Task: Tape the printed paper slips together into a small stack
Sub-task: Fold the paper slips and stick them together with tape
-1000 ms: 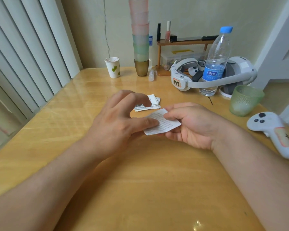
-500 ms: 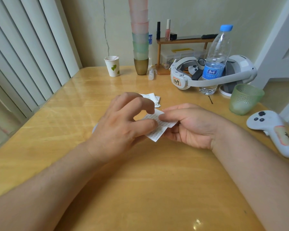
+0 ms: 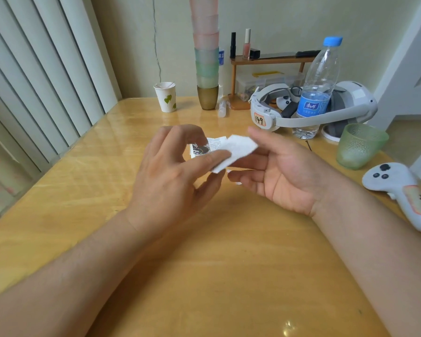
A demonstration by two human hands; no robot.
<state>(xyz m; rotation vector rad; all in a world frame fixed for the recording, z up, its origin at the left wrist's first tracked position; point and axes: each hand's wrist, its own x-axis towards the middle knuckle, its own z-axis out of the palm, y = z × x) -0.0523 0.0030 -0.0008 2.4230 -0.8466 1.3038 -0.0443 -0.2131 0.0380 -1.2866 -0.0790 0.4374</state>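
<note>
Fingers of the left hand pinch one paper slip by its near-left corner, thumb on top; the slip is blurred, white side up, held just above the tabletop. Right hand lies palm-up just beside it, fingers loosely spread, holding nothing; whether its fingertips touch the slip's far edge I cannot tell.

Step in hand, as I judge: handling a single slip before joining it to the others. No tape visible anywhere. Next move likely calls for laying this slip square on the stack of printed slips, which rests on the tabletop just beyond the left fingers, then finding tape.

Room: open tabletop nearer than the fingers and to their left. To the right, a white controller and green glass cup stand near the edge. Beyond: water bottle, headset, paper cup, stacked cups.
</note>
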